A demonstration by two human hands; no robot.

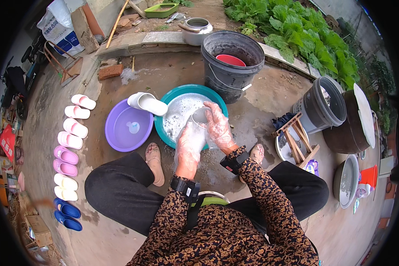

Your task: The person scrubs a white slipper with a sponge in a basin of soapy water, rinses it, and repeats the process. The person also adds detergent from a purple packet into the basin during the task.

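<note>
Over the soapy teal basin (168,91), both my hands wear thin clear plastic gloves. Between them is a clear, round-rimmed container (199,116), which looks like a cup. My left hand (188,141) grips it from the lower left, with suds on the glove. My right hand (218,124) has its fingers around the right side of the container, partly hiding it. White foam (176,111) covers the water below. A white slipper (148,103) bridges the rims of the teal basin and the purple basin (111,128), left of my hands.
Several pairs of slippers (66,155) line the ground at left. A black bucket (231,79) with a red bowl (231,60) stands beyond the basin. At right are a wooden stool (294,143), a grey bucket (307,108) and a metal basin (344,186).
</note>
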